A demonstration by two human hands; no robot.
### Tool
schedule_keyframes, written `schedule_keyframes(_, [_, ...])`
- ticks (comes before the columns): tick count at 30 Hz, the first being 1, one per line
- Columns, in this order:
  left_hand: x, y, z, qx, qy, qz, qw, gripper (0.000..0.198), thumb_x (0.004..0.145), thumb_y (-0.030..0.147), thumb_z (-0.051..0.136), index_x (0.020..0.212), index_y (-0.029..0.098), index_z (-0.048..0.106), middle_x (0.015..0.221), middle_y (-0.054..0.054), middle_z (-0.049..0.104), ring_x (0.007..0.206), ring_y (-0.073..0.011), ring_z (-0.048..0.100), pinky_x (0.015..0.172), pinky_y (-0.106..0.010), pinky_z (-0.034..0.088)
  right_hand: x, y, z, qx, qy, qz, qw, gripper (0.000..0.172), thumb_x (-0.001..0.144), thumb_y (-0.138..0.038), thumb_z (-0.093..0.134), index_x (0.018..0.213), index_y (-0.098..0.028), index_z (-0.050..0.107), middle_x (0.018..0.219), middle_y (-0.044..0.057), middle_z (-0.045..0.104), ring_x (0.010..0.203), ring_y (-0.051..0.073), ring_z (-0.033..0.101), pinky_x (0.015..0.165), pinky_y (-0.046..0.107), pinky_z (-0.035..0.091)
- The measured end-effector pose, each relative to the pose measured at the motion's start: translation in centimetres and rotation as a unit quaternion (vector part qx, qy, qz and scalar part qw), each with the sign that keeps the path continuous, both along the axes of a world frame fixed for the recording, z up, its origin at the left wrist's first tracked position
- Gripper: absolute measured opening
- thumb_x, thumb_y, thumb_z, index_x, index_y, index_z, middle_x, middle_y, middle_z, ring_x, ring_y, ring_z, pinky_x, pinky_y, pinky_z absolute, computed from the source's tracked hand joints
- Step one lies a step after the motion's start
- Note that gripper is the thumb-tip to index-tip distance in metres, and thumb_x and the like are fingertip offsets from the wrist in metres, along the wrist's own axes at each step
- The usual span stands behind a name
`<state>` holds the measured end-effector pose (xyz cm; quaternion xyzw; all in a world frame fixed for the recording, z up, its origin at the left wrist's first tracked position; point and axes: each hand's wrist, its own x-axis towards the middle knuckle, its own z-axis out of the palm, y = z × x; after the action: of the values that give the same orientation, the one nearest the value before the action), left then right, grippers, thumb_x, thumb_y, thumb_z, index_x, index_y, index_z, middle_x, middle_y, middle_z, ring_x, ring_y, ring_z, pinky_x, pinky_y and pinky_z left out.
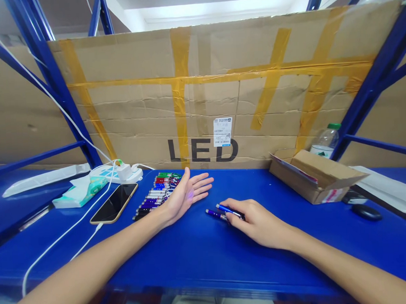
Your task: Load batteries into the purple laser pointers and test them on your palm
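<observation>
My right hand (259,221) is closed around a blue penlight (229,210), a slim metal tube with a silver tip aimed toward my other palm. Just under those fingers is a purple penlight (216,215); whether it is gripped too or lies on the table, I cannot tell. My left hand (188,193) is held open, palm turned to the right, fingers stretched out, with nothing in it. A small violet spot of light shows on that palm. Behind and left of it lies a row of several penlights (157,194) in green, red, blue, silver, purple and black, partly covered by the hand.
On the blue table (195,256), a phone (114,203), tissue pack (80,191) and power strip (131,175) with white cables lie left. At right are an open cardboard box (316,173), a bottle (326,141) and a black mouse (366,212). A cardboard wall (146,109) stands behind.
</observation>
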<state>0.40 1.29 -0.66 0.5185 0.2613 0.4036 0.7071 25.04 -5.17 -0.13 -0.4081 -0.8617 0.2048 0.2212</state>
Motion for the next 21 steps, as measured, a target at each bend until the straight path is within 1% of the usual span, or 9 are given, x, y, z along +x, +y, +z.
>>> schedule_keyframes(4, [-0.12,0.12,-0.04,0.001,0.002,0.001,1.0,0.082,0.107,0.076,0.026,0.161,0.018,0.049,0.17,-0.016,0.045,0.158,-0.0329,0.043,0.131,-0.05,0.03,0.05,0.06,-0.11,0.023,0.028,-0.018,0.999,0.03,0.11,-0.035,0.043,0.12,-0.02,0.067,0.096,0.005,0.08,0.078,0.02,0.07,0.074,0.03,0.045])
schedule_keyframes(9, [0.07,-0.11,0.19,-0.007,0.0,0.01,1.0,0.087,0.106,0.076,0.025,0.163,0.013,0.045,0.17,-0.02,0.044,0.156,-0.0349,0.045,0.131,-0.052,0.031,0.12,0.35,-0.5,0.037,0.012,-0.024,0.999,0.03,0.111,-0.034,0.042,0.117,-0.021,0.068,0.096,0.005,0.079,0.078,0.02,0.07,0.073,0.03,0.044])
schedule_keyframes(13, [0.15,-0.26,0.37,-0.003,0.002,0.019,1.0,0.083,0.108,0.074,0.025,0.161,0.015,0.046,0.168,-0.019,0.048,0.155,-0.0348,0.047,0.13,-0.052,0.031,0.16,0.34,-0.55,0.028,0.011,-0.039,0.999,0.027,0.109,-0.031,0.044,0.117,-0.022,0.068,0.092,0.004,0.079,0.076,0.02,0.069,0.072,0.03,0.042])
schedule_keyframes(15, [0.14,-0.29,0.41,-0.005,0.002,0.023,1.0,0.082,0.108,0.074,0.026,0.16,0.016,0.048,0.167,-0.018,0.049,0.154,-0.0347,0.048,0.129,-0.052,0.033,0.2,0.3,-0.56,0.024,0.009,-0.031,0.999,0.027,0.108,-0.031,0.045,0.117,-0.022,0.069,0.091,0.003,0.079,0.074,0.02,0.068,0.071,0.03,0.042])
schedule_keyframes(18, [0.14,-0.32,0.42,-0.007,0.006,0.024,1.0,0.082,0.108,0.074,0.025,0.16,0.015,0.048,0.167,-0.019,0.049,0.153,-0.0347,0.049,0.128,-0.051,0.034,0.27,0.32,-0.55,0.028,0.03,-0.023,0.999,0.029,0.109,-0.033,0.044,0.123,-0.022,0.067,0.095,0.004,0.079,0.075,0.019,0.068,0.073,0.03,0.044])
schedule_keyframes(21, [0.14,-0.27,0.3,-0.003,0.005,0.019,1.0,0.082,0.108,0.074,0.025,0.161,0.016,0.048,0.167,-0.018,0.049,0.153,-0.0348,0.049,0.129,-0.052,0.033,0.26,0.36,-0.4,0.034,0.018,-0.051,0.998,0.029,0.108,-0.032,0.043,0.12,-0.021,0.067,0.096,0.005,0.079,0.076,0.02,0.068,0.073,0.031,0.043])
